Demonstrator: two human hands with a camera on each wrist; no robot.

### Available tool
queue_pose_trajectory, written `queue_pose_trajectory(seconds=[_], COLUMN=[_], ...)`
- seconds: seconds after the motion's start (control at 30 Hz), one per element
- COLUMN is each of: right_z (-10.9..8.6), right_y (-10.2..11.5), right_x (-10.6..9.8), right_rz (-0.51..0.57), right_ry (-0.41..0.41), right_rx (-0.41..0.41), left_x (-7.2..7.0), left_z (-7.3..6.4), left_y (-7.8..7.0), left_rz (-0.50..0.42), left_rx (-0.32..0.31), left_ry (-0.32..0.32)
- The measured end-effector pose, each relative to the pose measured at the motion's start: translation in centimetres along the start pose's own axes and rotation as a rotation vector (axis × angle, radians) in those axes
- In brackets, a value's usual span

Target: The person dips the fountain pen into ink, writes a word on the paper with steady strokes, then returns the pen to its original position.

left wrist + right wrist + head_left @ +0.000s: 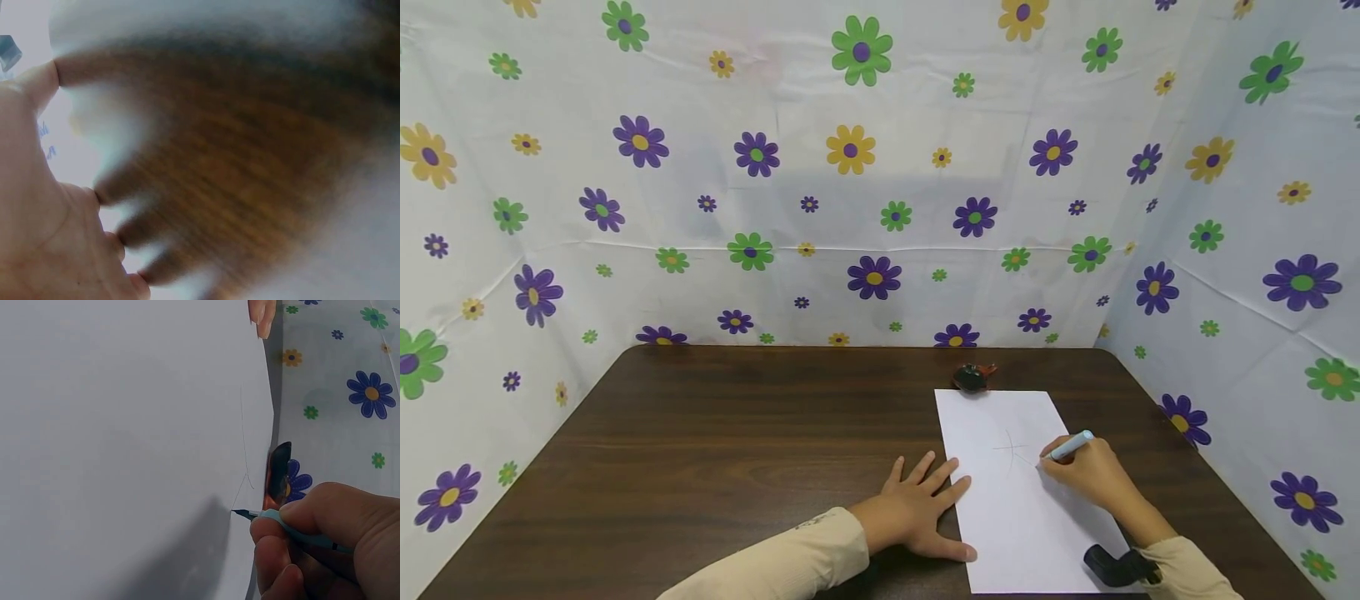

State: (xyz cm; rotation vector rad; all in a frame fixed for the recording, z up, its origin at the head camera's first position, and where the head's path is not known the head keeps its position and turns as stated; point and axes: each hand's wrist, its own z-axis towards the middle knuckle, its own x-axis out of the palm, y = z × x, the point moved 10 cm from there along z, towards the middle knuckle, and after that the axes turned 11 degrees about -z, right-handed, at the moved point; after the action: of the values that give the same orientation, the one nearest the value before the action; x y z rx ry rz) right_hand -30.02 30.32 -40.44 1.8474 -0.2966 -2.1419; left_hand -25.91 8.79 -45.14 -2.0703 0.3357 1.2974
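A white sheet of paper [1015, 525] lies on the right part of the table, with a few thin crossing lines drawn on its upper half. My right hand [1093, 473] pinches a light blue pen [1070, 446] between thumb and fingers. In the right wrist view the dark tip of the pen [259, 514] meets the paper [125, 425] at the end of a drawn line. Fingers spread, my left hand [921, 510] rests at the sheet's left edge, its fingertips on the paper. The left wrist view shows its palm [50, 231] from close by.
A small dark, shiny object with reddish-brown parts [972, 377] sits at the paper's top edge. The brown wooden table [700, 450] stretches left, with a flower-patterned white curtain [805, 192] behind and at both sides. A black device [1116, 567] is at the right wrist.
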Motion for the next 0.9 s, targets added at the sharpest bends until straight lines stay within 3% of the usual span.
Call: queue_pose_trajectory(seconds=[0.9], right_z=[-1.3], right_y=[-1.4], right_x=[-0.6], right_rz=[-0.006], right_ry=[0.066], right_rx=[0.081], left_x=[-0.1], left_z=[-0.1], left_y=[0.0], left_rz=[-0.013], left_rx=[0.007], left_ry=[-0.002])
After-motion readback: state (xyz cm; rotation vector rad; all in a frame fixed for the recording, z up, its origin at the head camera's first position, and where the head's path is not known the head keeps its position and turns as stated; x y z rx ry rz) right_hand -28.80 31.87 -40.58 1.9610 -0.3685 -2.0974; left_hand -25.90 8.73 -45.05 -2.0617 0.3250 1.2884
